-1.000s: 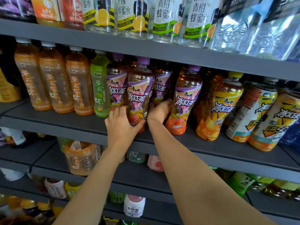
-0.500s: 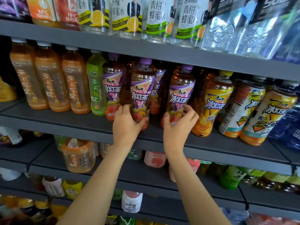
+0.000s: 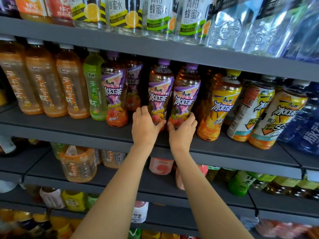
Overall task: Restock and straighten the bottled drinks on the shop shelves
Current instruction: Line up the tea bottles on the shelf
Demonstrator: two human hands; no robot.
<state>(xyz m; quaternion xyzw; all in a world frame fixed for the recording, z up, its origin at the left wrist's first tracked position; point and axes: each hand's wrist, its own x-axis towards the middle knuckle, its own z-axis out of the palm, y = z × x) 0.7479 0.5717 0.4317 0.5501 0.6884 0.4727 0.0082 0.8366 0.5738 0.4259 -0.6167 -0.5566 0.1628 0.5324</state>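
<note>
Two purple-capped iced tea bottles stand side by side at the front of the grey middle shelf [image 3: 96, 130]. My left hand [image 3: 145, 124] grips the base of the left one [image 3: 160, 94]. My right hand [image 3: 183, 128] grips the base of the right one [image 3: 186, 99]. The two bottles touch each other. Further left stands another purple-capped bottle [image 3: 114, 94], with one more behind it. A dark gap lies between that pair and the bottles I hold.
Orange tea bottles [image 3: 43, 83] and a green one [image 3: 95, 87] fill the shelf's left. Yellow-labelled iced teas [image 3: 222, 104] and blue bottles [image 3: 305, 121] crowd the right. Honey-water bottles [image 3: 158, 16] line the shelf above. Lower shelves hold mixed drinks.
My right hand moved from behind the left bottle to the right purple-capped bottle and gripped it. Both held bottles have slid right and now stand together.
</note>
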